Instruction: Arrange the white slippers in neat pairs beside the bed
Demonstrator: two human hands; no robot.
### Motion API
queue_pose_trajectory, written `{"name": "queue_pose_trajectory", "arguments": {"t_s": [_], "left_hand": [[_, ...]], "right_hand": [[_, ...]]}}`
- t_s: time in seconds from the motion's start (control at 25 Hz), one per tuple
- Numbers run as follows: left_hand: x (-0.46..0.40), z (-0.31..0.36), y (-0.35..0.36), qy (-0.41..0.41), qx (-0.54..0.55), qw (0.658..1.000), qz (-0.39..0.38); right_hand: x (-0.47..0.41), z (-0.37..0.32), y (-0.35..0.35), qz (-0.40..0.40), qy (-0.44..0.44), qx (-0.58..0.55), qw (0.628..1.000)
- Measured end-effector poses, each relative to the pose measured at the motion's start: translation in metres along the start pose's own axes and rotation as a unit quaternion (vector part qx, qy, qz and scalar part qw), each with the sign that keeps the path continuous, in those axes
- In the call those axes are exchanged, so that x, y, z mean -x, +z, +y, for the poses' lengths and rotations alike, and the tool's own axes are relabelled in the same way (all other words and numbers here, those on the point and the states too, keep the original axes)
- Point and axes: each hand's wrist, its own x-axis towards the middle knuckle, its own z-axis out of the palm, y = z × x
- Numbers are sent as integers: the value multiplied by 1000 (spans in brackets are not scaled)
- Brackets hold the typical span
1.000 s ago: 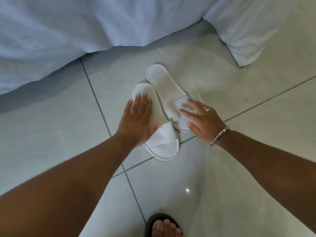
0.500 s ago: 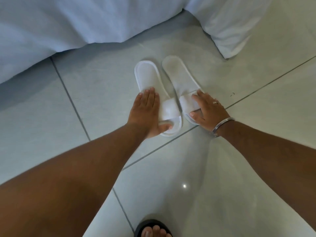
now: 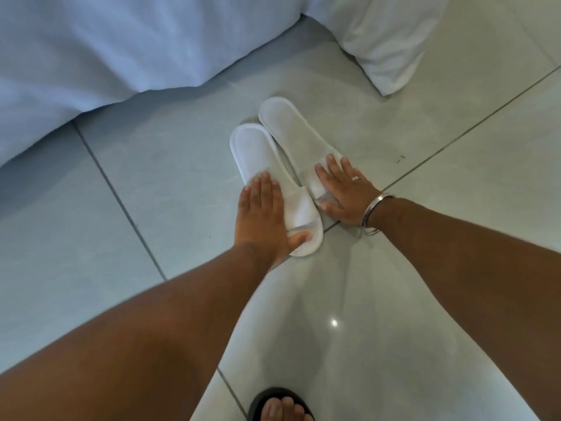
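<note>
Two white open-toe slippers lie side by side on the tile floor, edges touching, heels pointing toward the bed. The left slipper (image 3: 252, 147) sits a little nearer me than the right slipper (image 3: 288, 126). My left hand (image 3: 261, 214) lies over the left slipper's outer side, with the thumb pressed on its toe end. My right hand (image 3: 343, 192), wearing a ring and a bangle, covers the right slipper's strap with its thumb at the toe opening. The right slipper's front is hidden under that hand.
White bed linen (image 3: 121, 50) hangs to the floor across the top left. A white bedding corner (image 3: 385, 41) rests on the tiles at the top right. My foot in a black sandal (image 3: 279, 405) stands at the bottom edge. Glossy grey tiles (image 3: 455, 208) surround the slippers.
The slippers went from overlapping, to parallel with a gap, to edges touching. The left slipper now sits slightly nearer me. Both hands stayed on them.
</note>
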Motion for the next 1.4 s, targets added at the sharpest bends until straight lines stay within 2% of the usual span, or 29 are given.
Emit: {"name": "queue_pose_trajectory", "arguments": {"t_s": [0.2, 0.48, 0.76, 1.04, 1.4], "left_hand": [[-2, -1, 2, -13, 11, 1000, 11], [-4, -8, -2, -16, 7, 1000, 1], [-4, -6, -4, -20, 12, 1000, -11], [-5, 1, -3, -44, 35, 998, -11], [-4, 0, -3, -56, 6, 998, -14]], "right_hand": [[8, 8, 1, -3, -13, 9, 1000], [26, 0, 17, 7, 0, -39, 999], [27, 6, 11, 5, -25, -23, 999], [18, 17, -7, -47, -51, 25, 997], [21, 14, 2, -4, -35, 47, 998]]}}
